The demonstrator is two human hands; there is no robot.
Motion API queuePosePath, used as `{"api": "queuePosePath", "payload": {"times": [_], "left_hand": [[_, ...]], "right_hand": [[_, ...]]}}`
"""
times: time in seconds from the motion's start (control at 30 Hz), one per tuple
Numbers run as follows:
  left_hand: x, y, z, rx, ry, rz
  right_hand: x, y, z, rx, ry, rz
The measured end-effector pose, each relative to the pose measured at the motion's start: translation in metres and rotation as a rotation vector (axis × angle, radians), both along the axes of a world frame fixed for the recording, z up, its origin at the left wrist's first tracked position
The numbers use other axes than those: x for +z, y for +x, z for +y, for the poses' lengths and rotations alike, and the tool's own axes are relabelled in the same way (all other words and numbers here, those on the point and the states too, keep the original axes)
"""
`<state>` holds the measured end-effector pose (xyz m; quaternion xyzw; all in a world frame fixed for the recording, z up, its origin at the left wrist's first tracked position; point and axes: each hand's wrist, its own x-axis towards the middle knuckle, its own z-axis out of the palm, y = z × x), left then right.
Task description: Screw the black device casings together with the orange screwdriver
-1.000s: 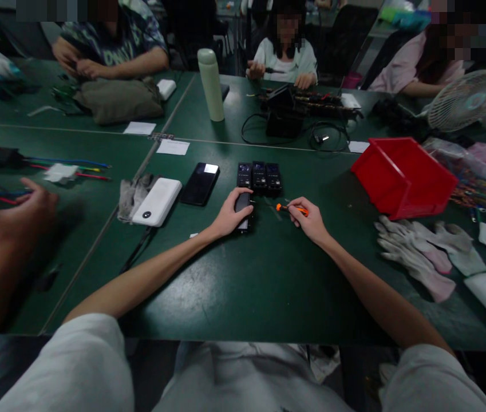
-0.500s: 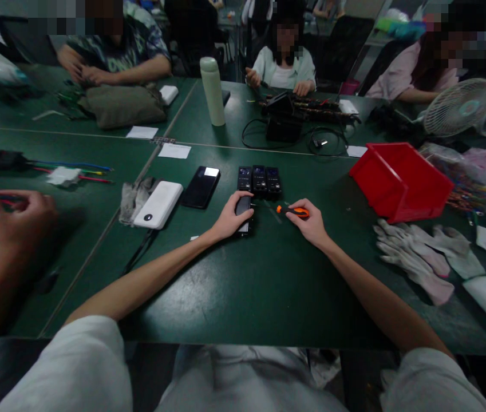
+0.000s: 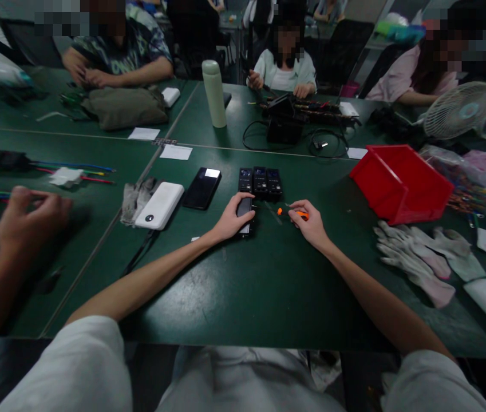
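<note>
My left hand [image 3: 233, 218] is wrapped round a small black device [image 3: 245, 228] on the green table. Just beyond it, three similar black modules [image 3: 260, 182] stand side by side. To the right, my right hand [image 3: 309, 222] grips an orange and black screwdriver [image 3: 303, 215], whose orange end sticks out to the left of the fingers. A thin tip shows near the fingertips, too small to make out clearly. A gap separates the screwdriver from the device.
Left of my hands lie a dark phone [image 3: 202, 188], a white power bank [image 3: 159, 206] and a grey glove [image 3: 133, 201]. A red bin [image 3: 401, 186] and gloves [image 3: 414, 257] are at right. A co-worker's hand [image 3: 32, 220] is at far left.
The screwdriver has turned slightly within my right hand, and more of its handle is covered. My left hand still holds the device. The co-worker's hand at far left has shifted right.
</note>
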<state>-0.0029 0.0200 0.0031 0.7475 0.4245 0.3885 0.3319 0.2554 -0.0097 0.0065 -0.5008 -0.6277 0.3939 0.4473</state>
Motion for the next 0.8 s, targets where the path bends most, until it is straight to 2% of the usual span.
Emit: {"api": "queuePosePath", "payload": {"times": [0.23,0.6,0.8], "left_hand": [[0.0013,0.0005,-0.0005,-0.004,-0.018,-0.007],[0.0021,0.0008,-0.0011,-0.019,-0.026,-0.009],[0.0029,0.0002,-0.002,-0.025,-0.037,-0.012]], "right_hand": [[0.0016,0.0018,0.0002,-0.066,0.09,-0.048],[-0.0009,0.003,0.0034,-0.085,0.156,-0.026],[-0.0011,0.0002,0.0022,-0.055,0.077,0.021]]}}
